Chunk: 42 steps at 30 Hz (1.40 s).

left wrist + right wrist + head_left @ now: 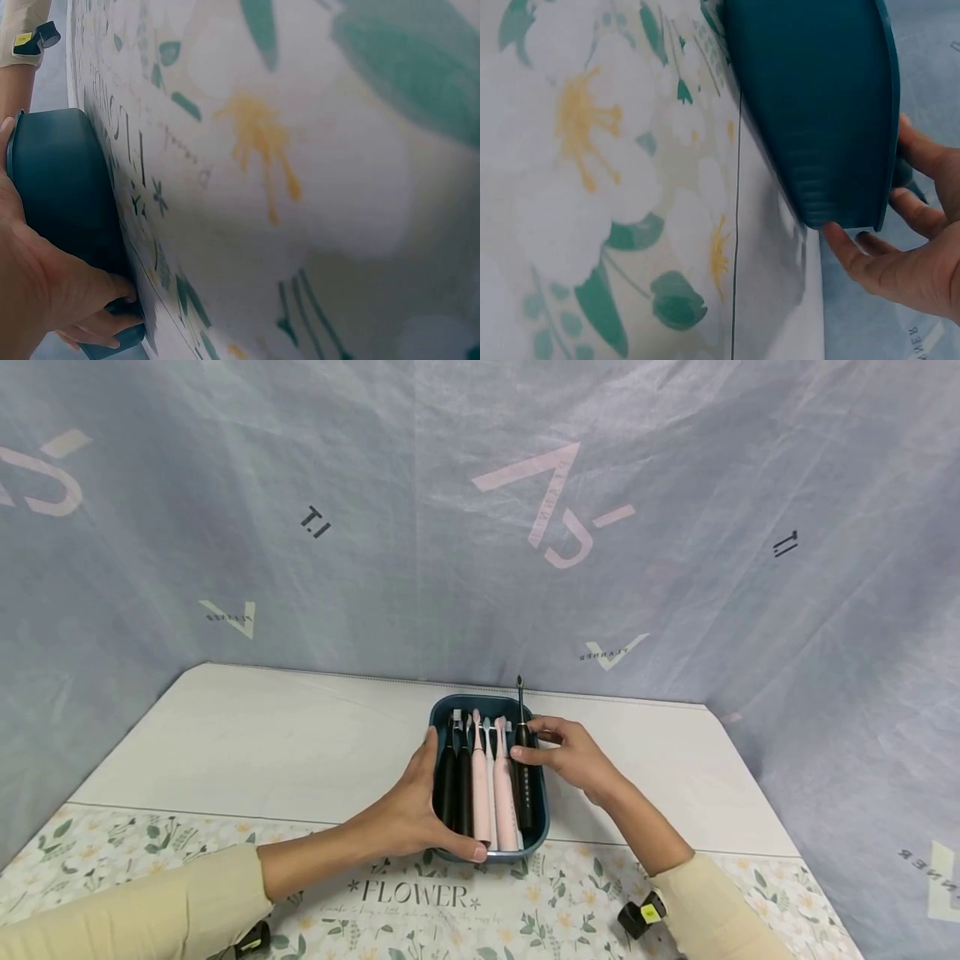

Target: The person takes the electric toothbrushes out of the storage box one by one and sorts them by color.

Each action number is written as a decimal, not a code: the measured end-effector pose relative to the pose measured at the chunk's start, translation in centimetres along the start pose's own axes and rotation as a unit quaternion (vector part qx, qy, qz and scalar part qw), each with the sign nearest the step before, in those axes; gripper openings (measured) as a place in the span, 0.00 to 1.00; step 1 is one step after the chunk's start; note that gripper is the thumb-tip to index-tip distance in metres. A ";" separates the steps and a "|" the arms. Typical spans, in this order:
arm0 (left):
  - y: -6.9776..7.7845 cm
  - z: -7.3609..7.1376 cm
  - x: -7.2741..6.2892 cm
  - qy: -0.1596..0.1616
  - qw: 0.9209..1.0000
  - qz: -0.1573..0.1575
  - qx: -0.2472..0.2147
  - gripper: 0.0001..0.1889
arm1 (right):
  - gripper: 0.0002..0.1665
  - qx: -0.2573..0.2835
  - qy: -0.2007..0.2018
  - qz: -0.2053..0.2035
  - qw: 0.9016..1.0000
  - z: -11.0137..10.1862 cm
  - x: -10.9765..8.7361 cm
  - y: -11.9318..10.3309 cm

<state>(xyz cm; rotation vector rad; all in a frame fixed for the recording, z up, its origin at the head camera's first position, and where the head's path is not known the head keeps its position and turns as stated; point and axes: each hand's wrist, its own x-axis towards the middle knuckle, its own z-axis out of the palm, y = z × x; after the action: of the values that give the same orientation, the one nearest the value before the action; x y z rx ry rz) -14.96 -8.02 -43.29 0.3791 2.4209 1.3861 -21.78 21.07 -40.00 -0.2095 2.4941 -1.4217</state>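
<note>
A dark teal bin (516, 857) holds a row of electric toothbrushes lying side by side. At its left are black toothbrushes (464, 789), then pink ones (503, 802) with a white toothbrush (491, 777) between. My left hand (408, 814) grips the bin's left side, thumb along the front rim; the left wrist view shows its fingers curled against the outer wall (64, 180). My right hand (576, 758) pinches a black toothbrush (523, 789) at the bin's right side, its brush head rising past the back rim. In the right wrist view, fingertips reach the bin's lower corner.
A white and floral mat (315, 735) printed with "FLOWER" covers the table beneath the bin. Grey-blue printed cloth (420, 527) hangs behind and at both sides. A small black device (640, 916) sits at the right wrist.
</note>
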 end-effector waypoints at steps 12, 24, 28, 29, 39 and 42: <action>0.0 0.0 0.0 -0.005 1.000 0.000 0.004 0.95 | 0.36 0.051 0.065 -0.046 0.996 -0.3 0.0 0.0; 0.0 -0.1 0.0 -0.008 1.000 0.000 0.009 0.95 | 0.28 0.109 0.077 -0.082 0.988 -0.3 -0.2 -0.7; 0.0 -0.1 0.0 -0.006 1.000 0.004 0.008 0.95 | 0.28 0.113 0.080 -0.084 0.987 -0.4 -0.1 -0.8; 0.0 -0.1 0.1 -0.006 1.000 0.004 0.007 0.95 | 0.28 0.116 0.081 -0.083 0.986 -0.4 -0.1 -0.8; 0.0 0.0 0.1 -0.004 1.000 0.002 0.009 0.95 | 0.28 0.163 0.086 -0.101 0.978 -1.1 0.0 -0.9; 0.0 -0.1 0.1 -0.005 1.000 0.001 0.012 0.95 | 0.26 0.169 0.086 -0.109 0.976 -1.4 0.0 -1.1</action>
<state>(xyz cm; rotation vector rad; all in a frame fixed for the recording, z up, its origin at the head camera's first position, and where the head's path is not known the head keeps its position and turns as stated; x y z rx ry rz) -15.05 -8.06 -43.28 0.3930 2.4314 1.3547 -22.14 21.66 -38.41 -0.3107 2.3648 -2.0054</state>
